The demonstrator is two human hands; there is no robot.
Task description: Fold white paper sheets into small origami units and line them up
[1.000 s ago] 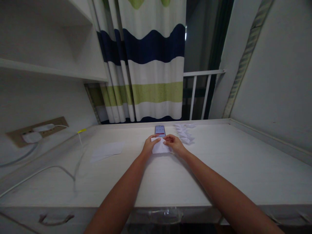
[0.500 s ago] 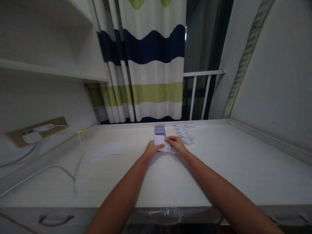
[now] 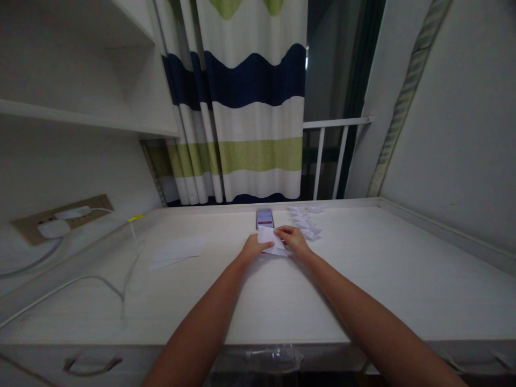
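A small folded sheet of white paper (image 3: 266, 236) is held just above the desk, between both hands. My left hand (image 3: 253, 247) grips its left side, thumb lying across the front. At its right edge, my right hand (image 3: 293, 238) pinches the paper between thumb and fingertips. Directly behind the paper a phone (image 3: 265, 216) with a lit screen lies on the desk, its near end covered by the paper. Several folded white paper pieces (image 3: 305, 221) lie in a row beyond my right hand.
Flat white sheets (image 3: 177, 251) lie to the left on the white desk (image 3: 282, 306). A cable (image 3: 91, 277) runs along the left side below a socket panel (image 3: 64, 215) with plugs. A striped curtain (image 3: 258, 123) hangs behind, and a shelf (image 3: 88, 121) juts out at upper left.
The paper has shifted slightly to the right and toward me, its lower flap showing more. Both hands keep their hold on it.
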